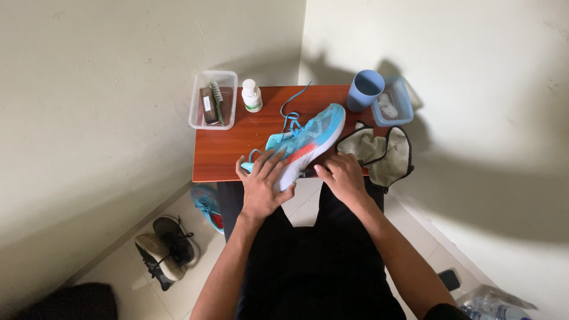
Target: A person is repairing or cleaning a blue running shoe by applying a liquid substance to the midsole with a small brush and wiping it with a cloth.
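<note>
Small reddish wooden tabletop (225, 148) pushed into a wall corner, person seated at its near edge. Blue running shoe (308, 139) with orange streak and white sole lies on its side, running diagonally from the near edge toward the far right, toe pointing away. Blue laces (290, 112) loose, trailing toward the far edge.

Left hand (264, 181) rests flat on the heel end of the shoe at the near edge, fingers (274, 161) spread open and pressing on it, not wrapped around it. Right hand (339, 176) sits at the near edge just right of the shoe, fingers curled loosely, fingertips touching the sole side; cannot tell if it grips anything.

Far left corner: clear plastic box (195, 106) holding a brush (217, 102) and a dark block. White bottle (251, 95) stands just right of the box. Far right corner: blue cup (364, 90) upright, with a clear container (403, 106) beside it hanging over the right edge. Beige cloth with dark trim (385, 155) bunched at the right edge, partly off the tabletop, near the right hand.

On the floor: second blue shoe (204, 204) under the left near corner, pair of dark shoes (166, 249) further left. Phone (449, 278) and plastic-wrapped bottles (492, 305) on the floor at right.
</note>
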